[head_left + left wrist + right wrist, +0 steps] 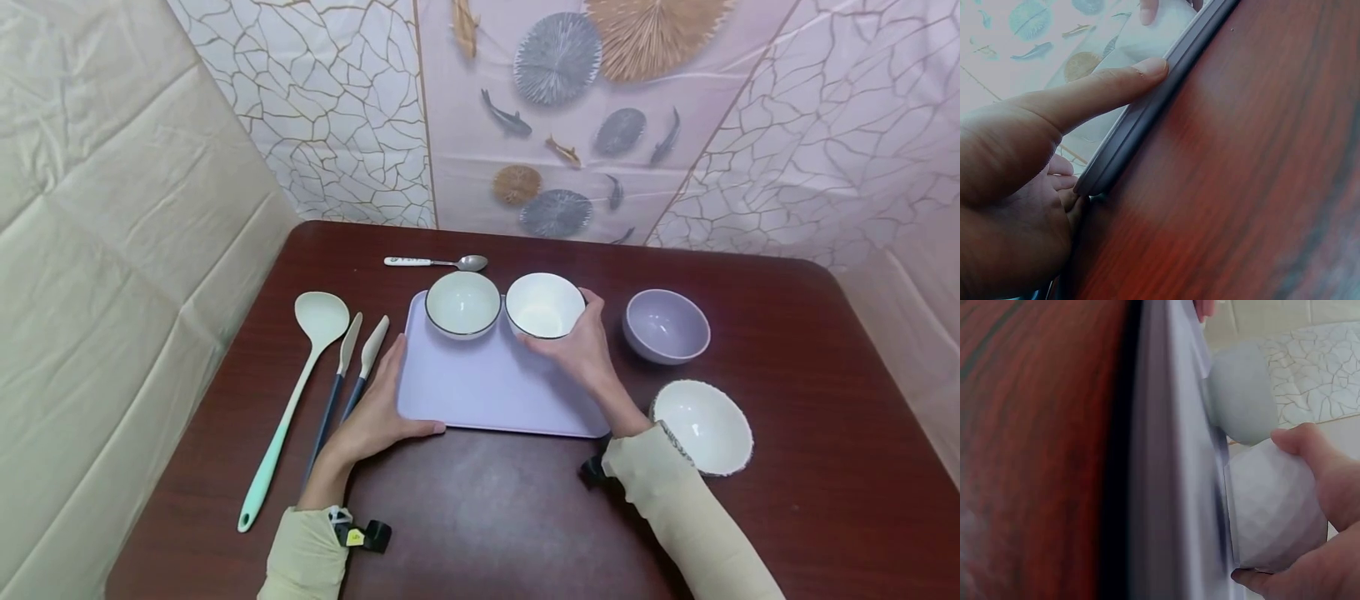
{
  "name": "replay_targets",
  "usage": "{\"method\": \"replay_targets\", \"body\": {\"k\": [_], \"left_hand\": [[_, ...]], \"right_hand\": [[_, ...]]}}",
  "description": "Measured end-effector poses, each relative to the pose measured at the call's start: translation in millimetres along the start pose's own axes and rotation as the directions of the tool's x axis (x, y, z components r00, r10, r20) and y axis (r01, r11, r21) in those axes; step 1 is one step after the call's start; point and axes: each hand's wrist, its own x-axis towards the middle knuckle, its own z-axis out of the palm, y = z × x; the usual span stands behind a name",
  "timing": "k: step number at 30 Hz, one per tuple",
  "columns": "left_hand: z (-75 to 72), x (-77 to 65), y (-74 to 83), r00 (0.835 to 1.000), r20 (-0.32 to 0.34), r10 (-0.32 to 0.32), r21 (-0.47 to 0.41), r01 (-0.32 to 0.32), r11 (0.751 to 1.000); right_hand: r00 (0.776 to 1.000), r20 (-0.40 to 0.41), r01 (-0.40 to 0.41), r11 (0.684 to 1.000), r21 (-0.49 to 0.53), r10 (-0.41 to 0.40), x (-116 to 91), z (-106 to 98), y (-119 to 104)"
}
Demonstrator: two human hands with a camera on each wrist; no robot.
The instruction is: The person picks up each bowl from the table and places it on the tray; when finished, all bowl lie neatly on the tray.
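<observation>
The white bowl (545, 304) is gripped by the right hand (583, 343), its side clamped between the right thumb and fingers. It is held over the far part of the lilac tray (487, 396); whether its base touches the tray cannot be told. At the tray's near left corner, the left hand (375, 417) is spread, thumb well apart from the fingers: the near edge is touched by the thumb, the left edge by the fingers.

To the left of the right fingers, just beside the gripped bowl, a dark-rimmed pale bowl (462, 306) is set on the tray. Beyond it, a spoon (471, 263) is laid on the table (480, 508). Left of the left fingers, two knives (371, 350) are placed, partly hidden by that hand, and farther out a mint-handled ladle (321, 318). Right of the right fingers, a purple bowl (666, 327) is placed, and nearer the right sleeve (678, 492), a rough-rimmed bowl (703, 427), partly covered by that arm.
</observation>
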Motion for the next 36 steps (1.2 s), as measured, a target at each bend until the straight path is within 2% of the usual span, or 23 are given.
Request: {"method": "replay_targets", "body": {"k": [18, 27, 32, 36], "left_hand": [[0.5, 0.9, 2.8, 1.000, -0.004, 0.009, 0.001, -0.009, 1.000], [0.8, 1.0, 1.3, 1.000, -0.003, -0.014, 0.008, 0.014, 1.000], [1.0, 1.2, 0.6, 1.000, -0.007, -0.007, 0.006, 0.007, 1.000], [1.6, 0.9, 0.5, 1.000, -0.006, 0.001, 0.003, -0.001, 1.000]], "right_hand": [[0.999, -0.027, 0.042, 0.999, -0.014, -0.042, -1.9, 4.9, 9.9], [0.998, -0.022, 0.054, 0.998, -0.016, -0.055, -0.6, 5.8, 11.3], [0.998, -0.019, 0.059, 0.998, -0.010, -0.059, -0.8, 5.8, 10.5], [0.998, -0.001, 0.067, 0.997, -0.043, -0.067, -4.2, 4.2, 6.8]]}}
